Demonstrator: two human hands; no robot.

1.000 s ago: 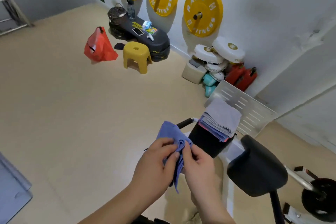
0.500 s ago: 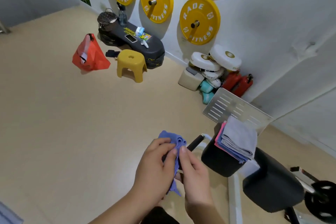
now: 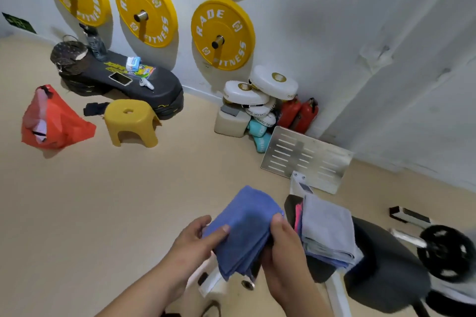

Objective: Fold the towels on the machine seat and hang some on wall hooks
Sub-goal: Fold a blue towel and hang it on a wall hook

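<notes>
- Head view: left hand (image 3: 192, 244) pinches the left edge of the folded blue towel (image 3: 244, 224); right hand (image 3: 286, 252) grips its right edge.
- Gray towel stack (image 3: 327, 229) lies on the black seat pad (image 3: 290, 210), just right of the right fingers (image 3: 278, 221).

I have open floor (image 3: 123, 213) ahead and left. On the right, the towel stack (image 3: 327, 229) and seat (image 3: 289, 210) crowd close.

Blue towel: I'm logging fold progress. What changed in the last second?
The blue towel, a narrow bunched strip a second ago, is now a flat folded pad. The left hand and right hand kept holding it. The grey-topped towel stack stayed put.
</notes>
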